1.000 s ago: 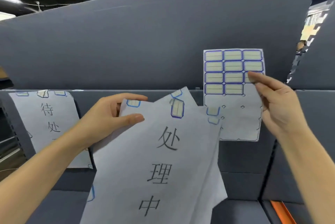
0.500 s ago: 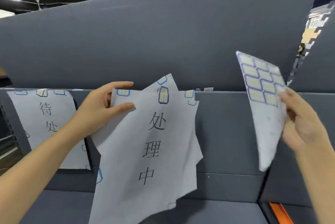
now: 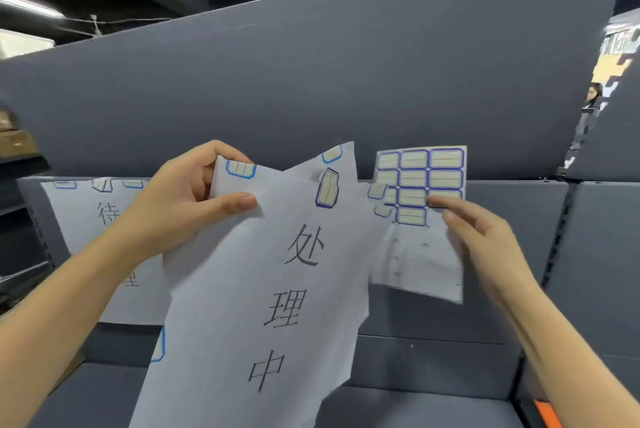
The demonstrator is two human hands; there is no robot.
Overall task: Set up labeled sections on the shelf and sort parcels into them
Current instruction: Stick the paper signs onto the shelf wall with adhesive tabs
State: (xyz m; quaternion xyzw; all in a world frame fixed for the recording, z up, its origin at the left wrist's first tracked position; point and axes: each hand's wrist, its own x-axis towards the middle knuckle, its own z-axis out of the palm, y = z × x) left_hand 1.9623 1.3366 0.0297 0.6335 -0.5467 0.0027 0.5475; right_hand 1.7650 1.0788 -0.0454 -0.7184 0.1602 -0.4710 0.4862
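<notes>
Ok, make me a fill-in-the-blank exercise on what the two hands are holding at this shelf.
The left hand pinches the paper sign near its ____ edge.
The right hand holds the sticker sheet to the ____ of that sign.
The lowest character on the paper sign is ____.
A posted sign hangs on the shelf, to the ____ of the held one.
Missing words: top; right; 中; left.

left hand [image 3: 187, 199]: bare, short trimmed thumbnail | right hand [image 3: 485, 240]: bare, short nails | left forearm [image 3: 69, 296]: bare to frame edge | right forearm [image 3: 561, 334]: bare to frame edge
</notes>
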